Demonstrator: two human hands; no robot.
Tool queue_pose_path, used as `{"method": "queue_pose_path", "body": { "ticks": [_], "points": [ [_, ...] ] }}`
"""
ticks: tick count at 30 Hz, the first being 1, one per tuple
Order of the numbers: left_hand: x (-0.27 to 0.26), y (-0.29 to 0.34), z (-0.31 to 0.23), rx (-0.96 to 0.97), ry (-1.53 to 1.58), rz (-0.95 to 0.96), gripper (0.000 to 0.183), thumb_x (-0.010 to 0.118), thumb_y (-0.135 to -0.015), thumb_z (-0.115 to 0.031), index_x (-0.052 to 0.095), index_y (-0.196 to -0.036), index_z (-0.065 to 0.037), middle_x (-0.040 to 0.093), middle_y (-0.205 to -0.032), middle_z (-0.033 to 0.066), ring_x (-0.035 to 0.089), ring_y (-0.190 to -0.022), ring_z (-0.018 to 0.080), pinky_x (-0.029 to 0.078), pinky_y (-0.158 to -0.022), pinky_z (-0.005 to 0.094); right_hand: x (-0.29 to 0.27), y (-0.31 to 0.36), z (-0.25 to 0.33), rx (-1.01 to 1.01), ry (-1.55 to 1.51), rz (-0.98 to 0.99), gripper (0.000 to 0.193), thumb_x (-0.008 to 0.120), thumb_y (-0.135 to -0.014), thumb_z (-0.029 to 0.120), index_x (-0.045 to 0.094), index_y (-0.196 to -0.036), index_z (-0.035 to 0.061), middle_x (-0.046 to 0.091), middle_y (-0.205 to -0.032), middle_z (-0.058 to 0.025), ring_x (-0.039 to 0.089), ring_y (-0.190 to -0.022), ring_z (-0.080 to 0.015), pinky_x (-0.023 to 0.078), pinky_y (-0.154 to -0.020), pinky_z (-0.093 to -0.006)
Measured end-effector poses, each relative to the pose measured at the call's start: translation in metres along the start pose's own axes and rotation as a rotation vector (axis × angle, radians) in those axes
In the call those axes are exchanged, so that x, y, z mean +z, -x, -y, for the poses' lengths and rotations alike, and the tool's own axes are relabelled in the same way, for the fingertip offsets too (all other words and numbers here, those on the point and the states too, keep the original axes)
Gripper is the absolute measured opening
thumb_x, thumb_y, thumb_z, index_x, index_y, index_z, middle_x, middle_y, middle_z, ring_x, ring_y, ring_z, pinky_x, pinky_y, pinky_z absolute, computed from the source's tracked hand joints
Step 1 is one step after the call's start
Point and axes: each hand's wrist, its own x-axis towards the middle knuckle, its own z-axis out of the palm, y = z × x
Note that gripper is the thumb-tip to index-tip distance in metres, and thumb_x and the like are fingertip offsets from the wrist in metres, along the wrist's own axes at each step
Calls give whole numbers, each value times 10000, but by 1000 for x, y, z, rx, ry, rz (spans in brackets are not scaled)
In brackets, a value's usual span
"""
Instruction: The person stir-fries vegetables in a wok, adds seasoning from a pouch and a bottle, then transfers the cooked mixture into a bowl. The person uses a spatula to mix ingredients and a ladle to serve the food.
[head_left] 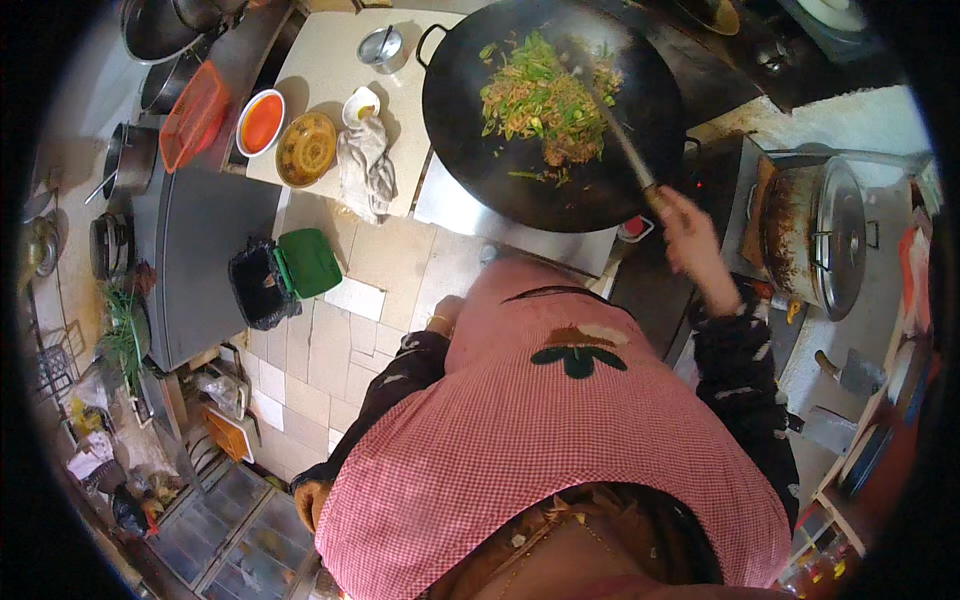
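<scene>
A big black wok [600,170] sits ahead of me, filled with fried noodles and green vegetable pieces [545,100]. My right hand [688,232] grips the wooden handle of a long spatula [612,120] whose blade lies in the food. My left hand [441,323] hangs low at my side by my pink checked apron; only its wrist with a bangle shows, and the fingers are hidden.
Left of the wok, a pale counter [320,60] holds an orange bowl [261,122], a brown patterned bowl [306,149], a small cup [361,104], a lidded tin [381,47] and a grey cloth [366,167]. A lidded steel pot [825,235] stands right. A green-lidded bin [280,275] stands on the tiled floor.
</scene>
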Motion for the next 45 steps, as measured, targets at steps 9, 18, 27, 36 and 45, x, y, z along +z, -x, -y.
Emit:
{"method": "queue_pose_path", "body": {
  "ticks": [9, 18, 27, 36, 45],
  "points": [
    [-13, -11, -11, 53, -93, -12, 300, 531, -852, -283, 724, -826, -55, 708, -933, 158, 670, -911, 341, 521, -810, 459, -5, 101, -36, 334, -991, 277, 468, 458, -1026, 295, 392, -1461, 136, 463, -657, -8, 351, -444, -51, 301, -367, -185],
    [-34, 29, -68, 268, 304, 180, 274, 534, -893, -252, 707, -838, -48, 704, -926, 148, 659, -882, 313, 505, -790, 424, 65, 52, -122, 577, -1164, 313, 328, 519, -990, 316, 527, -1167, 39, 566, -845, -45, 523, -631, -138, 483, -590, -268],
    [-225, 55, -134, 155, 552, 519, 251, 545, -941, -198, 695, -895, -2, 705, -1009, 135, 654, -876, 238, 495, -806, 348, 96, 91, -144, -43, -563, -46, 281, 557, -986, 329, 579, -1103, 74, 524, -933, 30, 475, -901, -84, 432, -740, -289],
    [-307, 30, -471, 1109, 179, 484, 236, 549, -934, -88, 644, -743, 15, 635, -772, 75, 564, -701, 131, 436, -608, 280, 114, 222, -239, -213, -652, -787, 291, 538, -991, 227, 607, -1206, 43, 655, -1054, -45, 628, -935, -140, 520, -808, -281],
    [-113, 157, -744, 1866, 244, 550, 273, 523, -818, 73, 589, -1062, -32, 544, -1200, 142, 540, -1169, 292, 488, -910, 323, 152, 407, -283, -30, -1436, -1297, 199, 534, -991, 187, 636, -1085, 45, 651, -957, -31, 620, -855, -117, 514, -783, -265]
  ]
}}
